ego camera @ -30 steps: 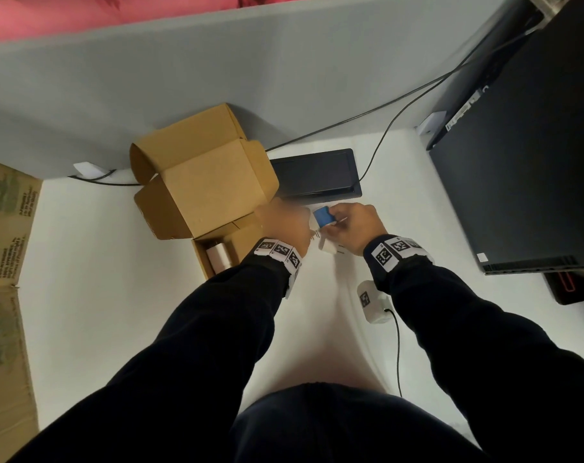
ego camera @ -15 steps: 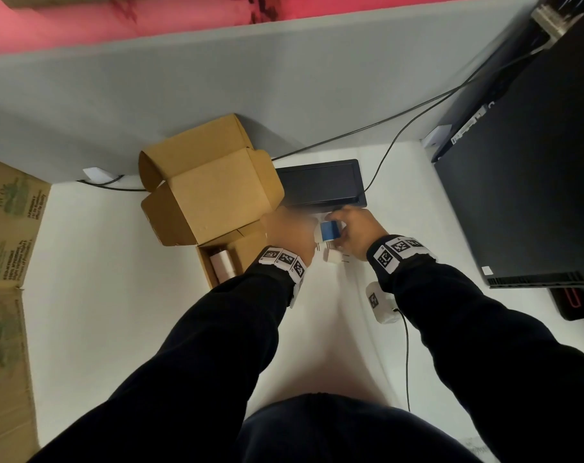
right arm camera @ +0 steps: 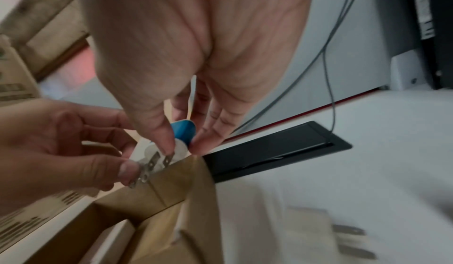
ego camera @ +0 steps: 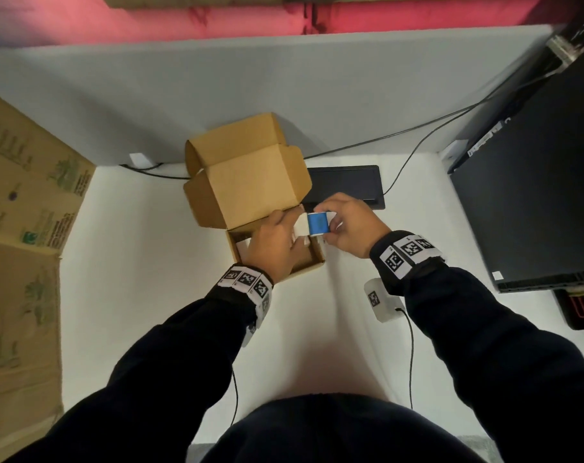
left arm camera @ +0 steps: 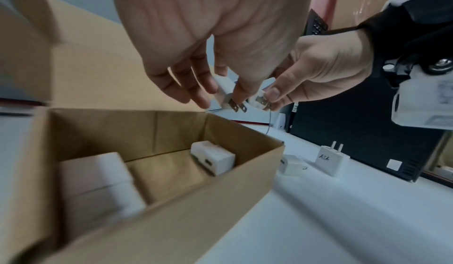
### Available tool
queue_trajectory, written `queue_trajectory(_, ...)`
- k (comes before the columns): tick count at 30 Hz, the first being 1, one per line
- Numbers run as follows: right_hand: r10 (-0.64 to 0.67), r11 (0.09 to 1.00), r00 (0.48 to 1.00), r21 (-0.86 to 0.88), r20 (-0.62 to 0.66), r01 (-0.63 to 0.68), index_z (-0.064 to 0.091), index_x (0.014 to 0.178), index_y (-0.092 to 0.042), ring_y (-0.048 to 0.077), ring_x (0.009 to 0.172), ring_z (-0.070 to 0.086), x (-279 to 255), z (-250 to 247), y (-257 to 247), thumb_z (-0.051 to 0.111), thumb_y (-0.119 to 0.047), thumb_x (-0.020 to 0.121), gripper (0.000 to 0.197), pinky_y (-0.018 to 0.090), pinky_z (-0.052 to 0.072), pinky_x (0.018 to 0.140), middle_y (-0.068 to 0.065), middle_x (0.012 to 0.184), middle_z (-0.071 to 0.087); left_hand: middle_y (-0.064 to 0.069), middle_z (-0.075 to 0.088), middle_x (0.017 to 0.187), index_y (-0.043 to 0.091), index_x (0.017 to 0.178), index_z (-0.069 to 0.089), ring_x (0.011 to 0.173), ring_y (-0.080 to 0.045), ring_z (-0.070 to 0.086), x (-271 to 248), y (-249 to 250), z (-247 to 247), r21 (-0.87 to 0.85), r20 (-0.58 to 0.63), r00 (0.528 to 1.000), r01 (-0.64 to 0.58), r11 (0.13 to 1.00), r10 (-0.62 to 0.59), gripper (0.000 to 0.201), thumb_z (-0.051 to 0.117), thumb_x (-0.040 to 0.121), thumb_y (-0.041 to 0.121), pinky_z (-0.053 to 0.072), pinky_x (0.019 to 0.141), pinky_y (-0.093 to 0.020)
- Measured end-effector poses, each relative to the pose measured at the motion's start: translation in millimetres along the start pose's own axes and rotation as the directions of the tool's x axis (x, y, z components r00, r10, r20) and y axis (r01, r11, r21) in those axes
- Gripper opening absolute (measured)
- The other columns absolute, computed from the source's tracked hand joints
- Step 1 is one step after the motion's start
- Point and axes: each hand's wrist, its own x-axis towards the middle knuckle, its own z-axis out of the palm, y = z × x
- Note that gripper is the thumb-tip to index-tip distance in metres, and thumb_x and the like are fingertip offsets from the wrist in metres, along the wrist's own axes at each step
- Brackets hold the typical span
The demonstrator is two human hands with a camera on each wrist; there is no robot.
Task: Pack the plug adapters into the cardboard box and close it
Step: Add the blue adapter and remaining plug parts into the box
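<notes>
White desktop [ego camera: 133, 295] backed by a grey partition carries the open brown cardboard box [ego camera: 312, 259], its lid standing up behind. Both hands hover at the box's right rim: the left hand [ego camera: 275, 243] pinches a small white two-pronged plug adapter [left arm camera: 224, 91], and the right hand [ego camera: 350, 225] pinches a white adapter with a blue face [ego camera: 318, 223], prongs down.

To do this step well, I judge each adapter should be lowered clear of the rim and set flat beside those already packed, so the lid can fold shut.

Only the left wrist view shows inside: a white cube adapter [left arm camera: 213, 157] in the far corner, a larger white block [left arm camera: 98, 179] nearer, plus two white adapters [left arm camera: 332, 159] waiting on the desk beyond the box. From the head view these are hidden.
</notes>
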Motion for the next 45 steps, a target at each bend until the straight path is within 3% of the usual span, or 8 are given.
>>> queue_trajectory(4,-0.041,0.995,0.995,-0.092,0.091,0.049,0.067,0.118,-0.02,0.015,0.082,0.059,3,24,-28,0.083,-0.013,0.074,0.047,0.03,0.053,0.079,-0.001,0.108,0.062,-0.009,0.048,0.129,0.018,0.137,0.055,0.112,-0.032,0.057,-22,-29,-6,0.027,-0.003,0.999,0.045,0.999,-0.045,0.053,0.071,0.086,0.022,0.054,0.093,-0.046)
queue_trajectory(7,0.023,0.968,0.979,-0.25,0.204,0.029,0.07,0.107,-0.021,0.019,0.09,0.062,7,39,-41,0.081,-0.021,0.076,0.034,0.035,0.055,0.081,0.001,0.101,0.067,-0.006,0.055,0.13,0.021,0.134,0.059,0.119,-0.032,0.052,-26,-42,-5,0.154,0.032,0.994,0.095,0.983,-0.101,0.051,0.07,0.085,0.029,0.048,0.093,-0.046)
queue_trajectory(15,0.173,0.786,0.907,-0.608,0.384,0.108,0.067,0.117,-0.025,0.03,0.114,0.039,21,45,-47,0.068,-0.037,0.086,0.033,0.041,0.038,0.091,0.002,0.108,0.043,0.003,0.067,0.114,0.021,0.111,0.068,0.114,-0.028,0.046,-26,-49,13,0.282,0.111,0.981,0.12,0.952,-0.157,0.035,0.063,0.084,0.041,0.027,0.087,-0.043)
queue_trajectory(22,0.188,0.699,0.89,-0.693,0.415,0.176,0.069,0.109,-0.018,0.032,0.118,0.04,25,47,-45,0.071,-0.042,0.085,0.034,0.047,0.036,0.099,0.009,0.12,0.051,0.002,0.067,0.116,0.019,0.111,0.069,0.116,-0.028,0.043,-19,-53,17,0.322,0.132,0.975,0.127,0.938,-0.178,0.036,0.06,0.084,0.041,0.025,0.088,-0.043)
queue_trajectory(33,0.167,0.749,0.903,-0.647,0.395,0.145,0.071,0.112,-0.025,0.03,0.115,0.042,22,48,-49,0.073,-0.036,0.086,0.028,0.047,0.038,0.097,0.004,0.115,0.055,0.002,0.067,0.119,0.027,0.117,0.065,0.116,-0.031,0.041,-20,-48,23,0.401,0.13,0.973,0.122,0.908,-0.188,0.039,0.061,0.082,0.044,0.025,0.089,-0.045)
queue_trajectory(40,0.152,0.803,0.914,-0.587,0.375,0.108,0.073,0.099,-0.013,0.033,0.102,0.057,23,48,-54,0.072,-0.017,0.086,0.014,0.041,0.053,0.087,0.011,0.102,0.062,0.001,0.062,0.124,0.036,0.108,0.07,0.118,-0.031,0.051,-19,-35,25,0.195,0.177,0.979,0.062,0.979,-0.097,0.03,0.057,0.086,0.049,0.039,0.095,-0.044)
queue_trajectory(42,0.163,0.812,0.911,-0.577,0.378,0.094,0.072,0.095,-0.009,0.035,0.097,0.062,22,47,-55,0.072,-0.015,0.085,0.012,0.039,0.054,0.084,0.014,0.097,0.062,0.001,0.066,0.114,0.033,0.102,0.072,0.102,-0.03,0.062,-18,-32,25,0.083,0.229,0.968,0.085,0.993,-0.102,0.027,0.053,0.088,0.046,0.053,0.084,-0.042)
queue_trajectory(45,0.174,0.819,0.914,-0.569,0.367,0.072,0.072,0.1,-0.007,0.035,0.095,0.063,21,47,-54,0.072,-0.013,0.086,0.015,0.038,0.055,0.083,0.017,0.104,0.063,-0.004,0.071,0.094,0.022,0.097,0.075,0.088,-0.026,0.064,-18,-28,23,-0.039,0.284,0.954,0.108,0.993,-0.092,0.019,0.057,0.093,0.027,0.046,0.068,-0.027)
